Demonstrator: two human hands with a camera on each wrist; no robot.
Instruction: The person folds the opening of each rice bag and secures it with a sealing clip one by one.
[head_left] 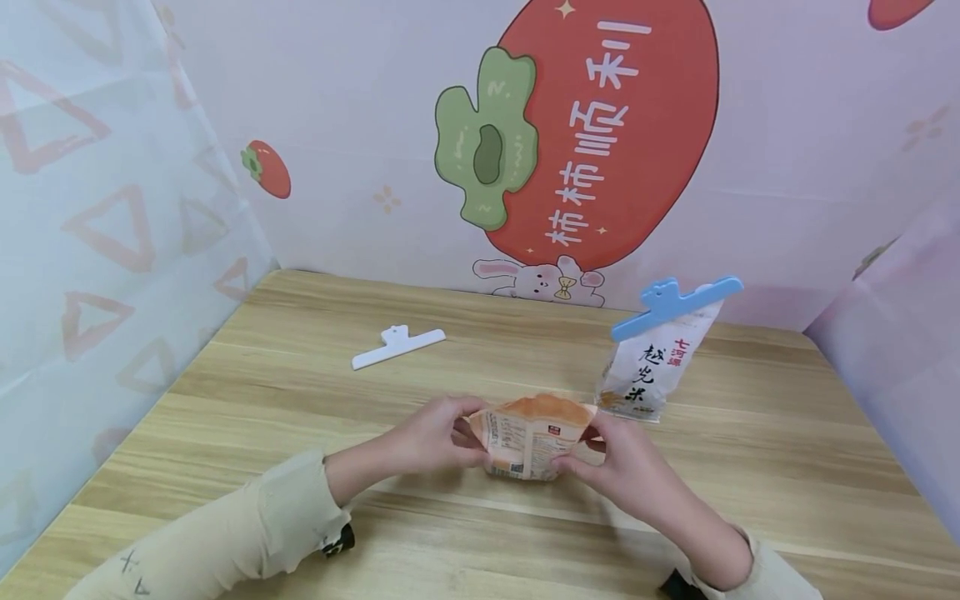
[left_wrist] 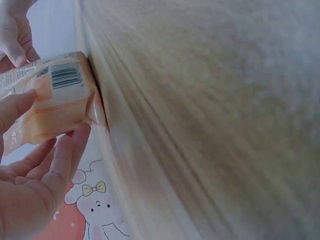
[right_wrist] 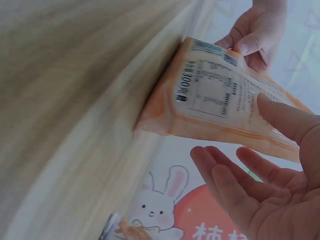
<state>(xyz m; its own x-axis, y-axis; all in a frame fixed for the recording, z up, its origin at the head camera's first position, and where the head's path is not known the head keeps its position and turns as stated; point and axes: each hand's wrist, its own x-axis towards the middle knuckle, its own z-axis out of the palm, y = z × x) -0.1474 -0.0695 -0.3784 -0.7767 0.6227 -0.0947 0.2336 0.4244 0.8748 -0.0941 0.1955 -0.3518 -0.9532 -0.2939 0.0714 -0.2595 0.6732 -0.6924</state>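
Note:
An orange and pale plastic food bag [head_left: 528,442] stands on the table between both hands, its barcode and printed label side facing me. My left hand [head_left: 431,437] holds its left side, thumb in front and fingers behind; the left wrist view shows those fingertips at the edge of the bag [left_wrist: 60,95]. On the opposite side, my right hand [head_left: 630,468] grips the bag with the thumb on the printed face. In the right wrist view the right hand's other fingers [right_wrist: 235,187] spread behind the bag [right_wrist: 210,95]. The bag's top flares toward the back.
A white bag clip [head_left: 397,346] lies on the wooden table [head_left: 300,400] at the back left. At the back right stands a white rice bag [head_left: 652,371] with a blue clip [head_left: 675,307] across its top. Printed cloth walls [head_left: 360,100] border the table.

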